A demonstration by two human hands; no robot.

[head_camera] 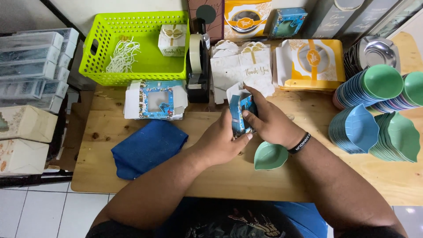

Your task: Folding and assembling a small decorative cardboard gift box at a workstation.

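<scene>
Both my hands grip a small blue patterned cardboard box (pixel 240 112) above the middle of the wooden table (pixel 308 176). My left hand (pixel 219 143) holds its lower left side. My right hand (pixel 269 120), with a black band at the wrist, presses its right side with the fingers curled over the top. The box looks partly folded; its inside is hidden by my fingers. A green leaf-shaped dish (pixel 269 156) lies on the table just under my right wrist.
A blue cloth (pixel 147 147) lies at left, flat blue window boxes (pixel 154 100) behind it. A lime basket (pixel 136 44), a tape dispenser (pixel 197 66), flat white (pixel 242 66) and yellow boxes (pixel 310 64) stand at the back. Stacks of green and blue dishes (pixel 379 114) fill the right.
</scene>
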